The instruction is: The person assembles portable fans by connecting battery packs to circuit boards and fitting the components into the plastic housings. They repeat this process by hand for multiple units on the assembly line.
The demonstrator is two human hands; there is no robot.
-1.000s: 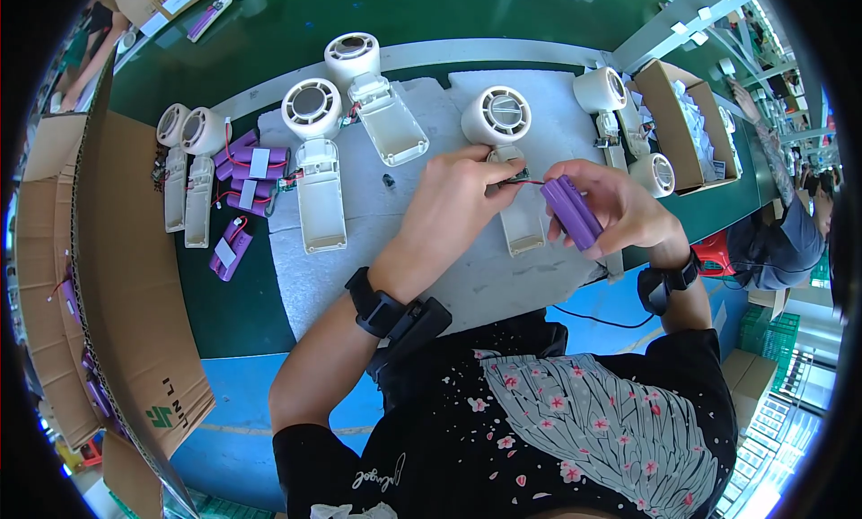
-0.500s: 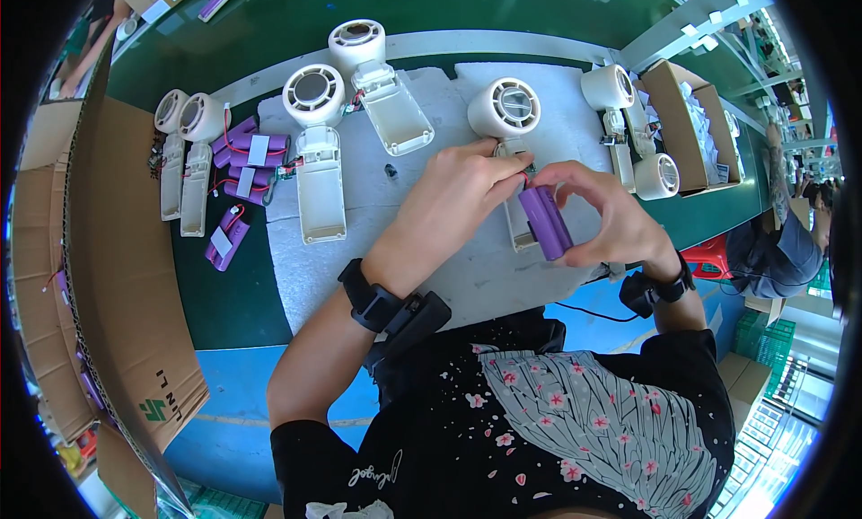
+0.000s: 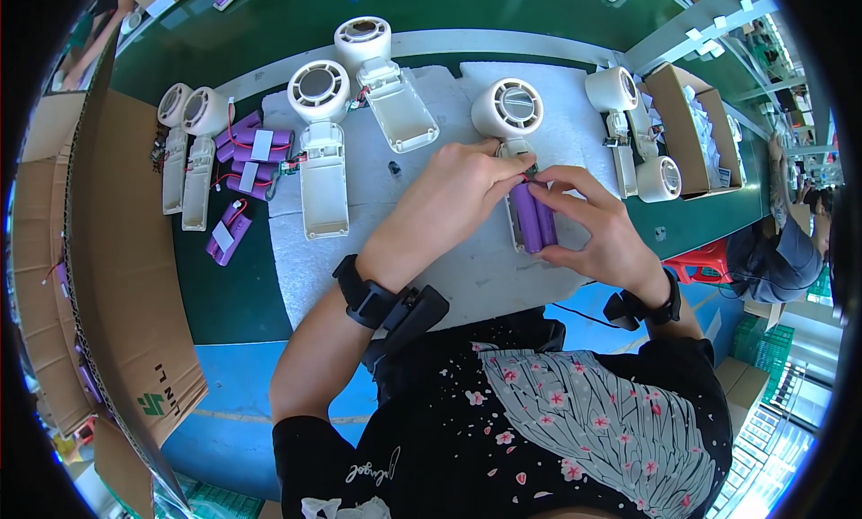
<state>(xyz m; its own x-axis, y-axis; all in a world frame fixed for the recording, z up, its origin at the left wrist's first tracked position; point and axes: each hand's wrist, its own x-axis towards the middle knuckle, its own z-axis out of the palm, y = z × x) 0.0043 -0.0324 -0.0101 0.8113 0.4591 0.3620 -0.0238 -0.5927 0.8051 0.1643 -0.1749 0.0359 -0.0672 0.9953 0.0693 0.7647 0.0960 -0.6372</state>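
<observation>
A white handheld fan (image 3: pixel 507 108) lies in front of me with its round head away from me and its handle shell opened. My left hand (image 3: pixel 453 185) is closed at the fan's neck, fingertips pressed beside a small circuit part and thin wires; exactly what they pinch is partly hidden. My right hand (image 3: pixel 603 230) grips a purple two-cell battery pack (image 3: pixel 533 218) between thumb and fingers. The pack lies over the hollow handle, roughly lined up with it; how deep it sits cannot be seen.
To the left lie several purple battery packs (image 3: pixel 227 233) with red wires. More opened fans (image 3: pixel 323 178) rest on the grey-white mat (image 3: pixel 422 259) and at its sides. A tall cardboard box (image 3: pixel 135 250) borders the left; a smaller carton (image 3: pixel 687 128) stands right. Another person (image 3: pixel 777 250) sits far right.
My right hand has turned the battery pack and brought it slightly left, over the fan's handle. Its fingertips are now closer to my left fingers, which stay at the neck.
</observation>
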